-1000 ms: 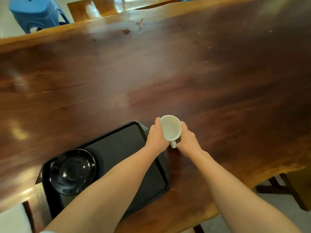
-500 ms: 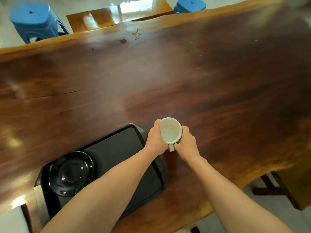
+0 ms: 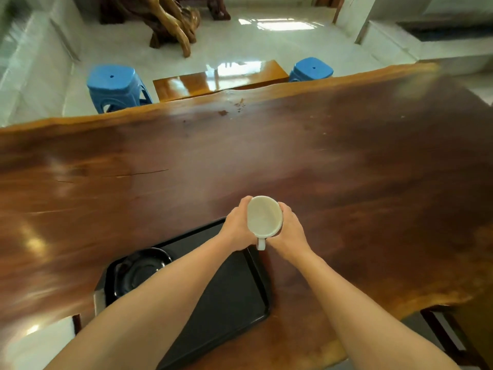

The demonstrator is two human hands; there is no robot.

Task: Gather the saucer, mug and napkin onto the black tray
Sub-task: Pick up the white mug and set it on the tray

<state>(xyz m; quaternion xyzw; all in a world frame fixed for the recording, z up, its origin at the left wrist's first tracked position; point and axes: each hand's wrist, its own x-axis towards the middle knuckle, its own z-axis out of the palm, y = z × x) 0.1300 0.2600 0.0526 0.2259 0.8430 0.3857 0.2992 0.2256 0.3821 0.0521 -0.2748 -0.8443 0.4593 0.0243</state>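
A white mug with its handle pointing toward me is clasped between both hands, just past the far right corner of the black tray. My left hand wraps its left side and my right hand its right side. A black saucer lies in the tray's left part, partly hidden behind my left forearm. I see no napkin.
The tray lies on a wide dark wooden table near its front edge. Two blue stools and a wooden bench stand beyond the far edge. A dark chair frame shows at the lower right.
The camera has tilted up, showing the floor and stools beyond the table. The mug stays clasped in both hands at the tray's far right corner.
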